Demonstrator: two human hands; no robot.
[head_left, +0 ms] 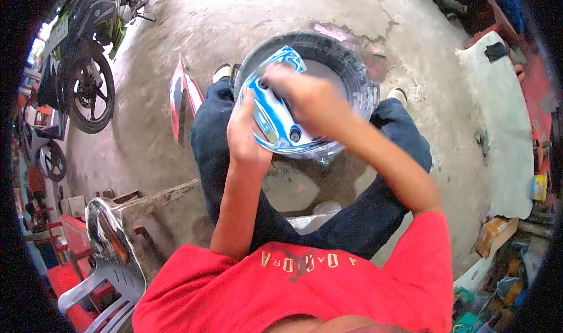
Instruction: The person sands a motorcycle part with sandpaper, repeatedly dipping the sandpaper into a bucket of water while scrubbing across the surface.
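Note:
A glossy blue-and-white panel (272, 117), like a motorcycle fairing piece with round dark holes, is tilted over a black tub (253, 54) between my knees. My left hand (245, 132) grips the panel along its near left edge, thumb on the face and the other fingers underneath, out of sight. Across the panel's upper face lies my right hand (308, 95), its fingers curled and pressed down, smeared by motion. Whatever may be under those fingers is hidden. Cloudy greyish liquid appears inside the tub behind the panel.
A red-and-white panel (177, 101) stands on the concrete floor left of my leg. Parked motorcycles (88, 89) are at the upper left. A grey plastic chair (114, 268) sits at the lower left. Clutter and a pale sheet (504, 128) line the right side.

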